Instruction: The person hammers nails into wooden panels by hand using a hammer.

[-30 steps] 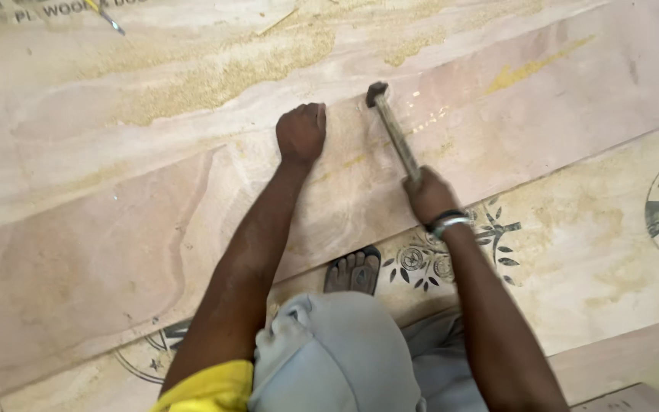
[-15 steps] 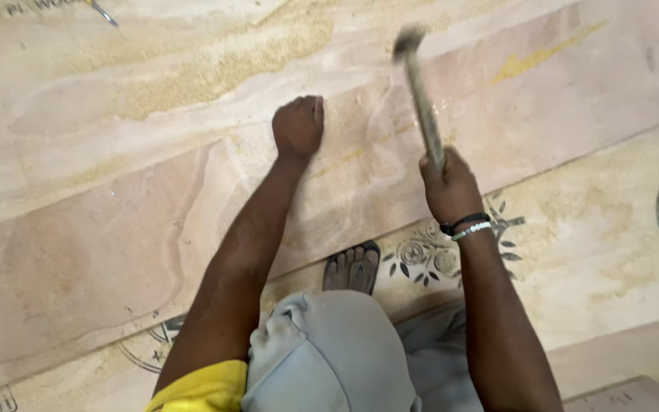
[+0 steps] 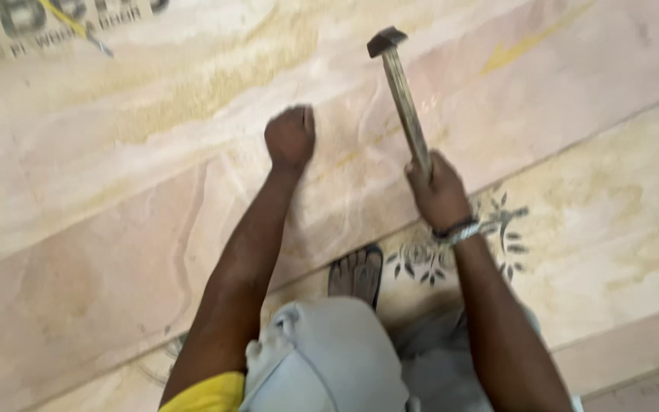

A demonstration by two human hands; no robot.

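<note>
Wooden hammer (image 3: 402, 91) gripped by right hand (image 3: 438, 191) fingers; left hand (image 3: 290, 137) fisted on plywood sheet (image 3: 154, 191).

Pinkish-tan plywood sheet (image 3: 116, 252), dark-headed hammer (image 3: 402, 95) with pale wooden handle, yellow sleeve (image 3: 207, 394)

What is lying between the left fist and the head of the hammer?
Only bare plywood sheet separates the left fist from the hammer head, seen in the head view.
</note>
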